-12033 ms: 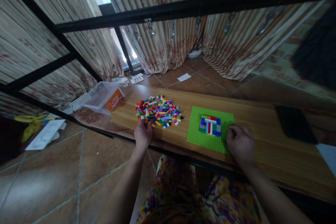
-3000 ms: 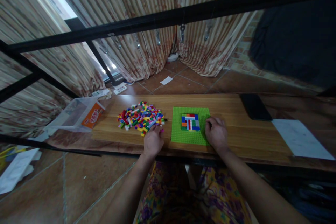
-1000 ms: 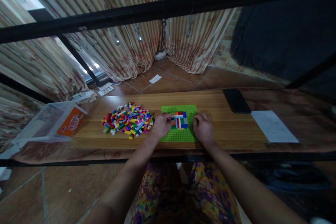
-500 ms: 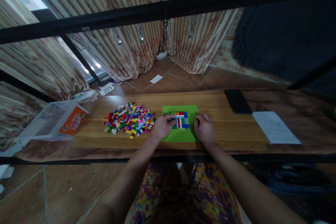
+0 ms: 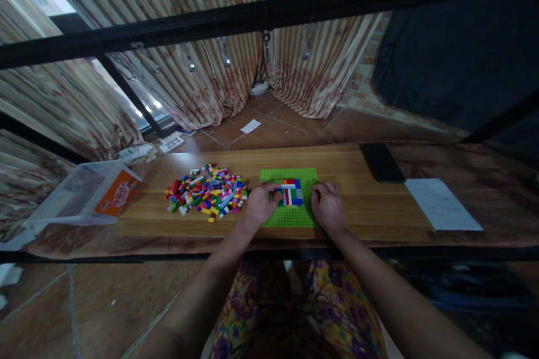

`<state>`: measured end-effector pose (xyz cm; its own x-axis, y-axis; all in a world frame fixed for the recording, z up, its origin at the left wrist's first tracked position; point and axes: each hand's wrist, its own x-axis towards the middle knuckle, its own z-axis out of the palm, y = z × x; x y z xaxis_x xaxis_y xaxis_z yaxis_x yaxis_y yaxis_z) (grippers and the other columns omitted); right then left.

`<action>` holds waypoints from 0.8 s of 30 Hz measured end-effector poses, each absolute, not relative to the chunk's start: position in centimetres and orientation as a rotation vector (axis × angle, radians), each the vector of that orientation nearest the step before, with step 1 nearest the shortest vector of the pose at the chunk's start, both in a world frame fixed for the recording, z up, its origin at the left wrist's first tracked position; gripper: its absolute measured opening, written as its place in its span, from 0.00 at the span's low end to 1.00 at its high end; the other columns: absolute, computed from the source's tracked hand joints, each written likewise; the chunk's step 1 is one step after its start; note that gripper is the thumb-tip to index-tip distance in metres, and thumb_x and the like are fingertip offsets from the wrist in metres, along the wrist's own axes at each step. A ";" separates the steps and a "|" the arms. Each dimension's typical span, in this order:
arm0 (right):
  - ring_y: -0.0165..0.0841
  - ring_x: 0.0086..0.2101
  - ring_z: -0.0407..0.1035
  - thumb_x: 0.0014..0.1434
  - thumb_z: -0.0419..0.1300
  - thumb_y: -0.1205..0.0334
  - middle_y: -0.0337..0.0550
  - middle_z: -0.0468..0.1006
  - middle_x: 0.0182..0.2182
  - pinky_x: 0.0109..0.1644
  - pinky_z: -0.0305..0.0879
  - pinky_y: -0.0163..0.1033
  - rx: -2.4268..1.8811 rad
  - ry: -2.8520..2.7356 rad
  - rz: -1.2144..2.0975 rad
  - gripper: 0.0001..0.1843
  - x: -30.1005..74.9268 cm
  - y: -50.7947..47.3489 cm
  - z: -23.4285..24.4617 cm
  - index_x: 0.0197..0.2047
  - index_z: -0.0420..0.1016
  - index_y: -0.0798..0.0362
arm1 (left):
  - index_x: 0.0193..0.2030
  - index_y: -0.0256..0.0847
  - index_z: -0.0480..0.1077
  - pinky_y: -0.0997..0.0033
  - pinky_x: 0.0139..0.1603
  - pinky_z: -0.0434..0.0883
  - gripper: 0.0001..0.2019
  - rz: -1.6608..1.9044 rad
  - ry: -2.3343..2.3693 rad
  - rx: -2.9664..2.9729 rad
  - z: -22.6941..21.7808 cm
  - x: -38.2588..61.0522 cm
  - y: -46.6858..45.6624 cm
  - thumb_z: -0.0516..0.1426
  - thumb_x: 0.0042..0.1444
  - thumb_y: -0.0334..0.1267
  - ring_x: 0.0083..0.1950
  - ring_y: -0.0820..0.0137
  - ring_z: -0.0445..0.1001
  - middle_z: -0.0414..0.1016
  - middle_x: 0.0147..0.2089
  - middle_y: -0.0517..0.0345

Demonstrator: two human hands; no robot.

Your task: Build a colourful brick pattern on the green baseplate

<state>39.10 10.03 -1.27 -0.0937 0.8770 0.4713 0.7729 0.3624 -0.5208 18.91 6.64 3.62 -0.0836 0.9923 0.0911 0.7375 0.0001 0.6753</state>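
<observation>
A green studded baseplate (image 5: 290, 219) lies on the wooden board, with a flat block of red, white, blue, grey and green building bricks (image 5: 292, 193) pressed onto its middle. At the left side of this block, my left hand (image 5: 261, 203) pinches a small brick that looks blue; the fingers hide most of it. My right hand (image 5: 328, 206) rests over the plate's right edge, its fingers curled inward and closed. Whatever may be between those fingertips is hidden. To the left of my left hand spreads a pile of loose multicoloured bricks (image 5: 210, 193).
A clear plastic box (image 5: 71, 196) with an orange label stands at the board's left end. On the right lie a black phone (image 5: 382, 162) and a white sheet of paper (image 5: 443, 205). A dark metal bar (image 5: 236, 15) crosses beyond the wooden board (image 5: 379, 216).
My left fingertips have shifted very slightly at the left side of the brick block. The right hand stays in place.
</observation>
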 end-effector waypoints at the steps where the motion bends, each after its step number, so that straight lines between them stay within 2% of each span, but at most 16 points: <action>1: 0.41 0.40 0.64 0.58 0.50 0.67 0.49 0.74 0.36 0.48 0.62 0.46 -1.433 -1.890 0.180 0.10 39.1 10.0 -1.2 0.34 0.74 0.51 | 0.48 0.43 0.78 0.69 0.48 0.73 0.13 0.806 1.879 1.810 3.8 19.1 6.6 0.58 0.57 0.33 0.40 0.69 0.77 0.80 0.42 0.56; 8: 0.41 0.40 0.64 0.59 0.50 0.67 0.50 0.74 0.36 0.49 0.62 0.45 -1.448 -1.908 0.172 0.11 39.1 10.0 -1.1 0.34 0.74 0.52 | 0.43 0.44 0.79 0.70 0.47 0.71 0.10 0.732 1.897 1.919 4.4 19.7 6.9 0.58 0.56 0.33 0.40 0.68 0.76 0.78 0.42 0.55; 12: 0.41 0.40 0.64 0.59 0.50 0.67 0.49 0.74 0.35 0.48 0.62 0.45 -1.454 -1.903 0.170 0.11 39.1 10.0 -1.2 0.34 0.74 0.52 | 0.40 0.41 0.78 0.71 0.44 0.71 0.08 0.899 1.826 1.795 3.9 19.3 6.9 0.58 0.56 0.32 0.38 0.70 0.75 0.78 0.40 0.55; 16: 0.41 0.40 0.64 0.59 0.51 0.67 0.49 0.74 0.35 0.48 0.62 0.45 -1.461 -1.903 0.167 0.10 39.1 10.1 -1.3 0.34 0.74 0.52 | 0.37 0.38 0.75 0.73 0.38 0.70 0.06 1.089 1.690 1.575 3.2 19.0 7.0 0.56 0.57 0.31 0.33 0.72 0.74 0.77 0.33 0.57; 19: 0.41 0.40 0.63 0.59 0.51 0.67 0.49 0.74 0.36 0.48 0.62 0.45 -1.454 -1.903 0.166 0.10 39.1 10.0 -1.3 0.34 0.74 0.52 | 0.35 0.37 0.73 0.74 0.35 0.69 0.03 1.204 1.574 1.383 2.9 18.9 7.0 0.58 0.54 0.31 0.30 0.73 0.73 0.75 0.30 0.59; 24: 0.41 0.40 0.63 0.58 0.51 0.67 0.49 0.74 0.35 0.49 0.62 0.45 -1.463 -1.900 0.164 0.10 39.1 10.0 -1.2 0.34 0.74 0.52 | 0.37 0.37 0.75 0.76 0.32 0.69 0.07 1.295 1.444 1.195 2.8 18.8 6.9 0.61 0.49 0.31 0.28 0.75 0.71 0.76 0.30 0.61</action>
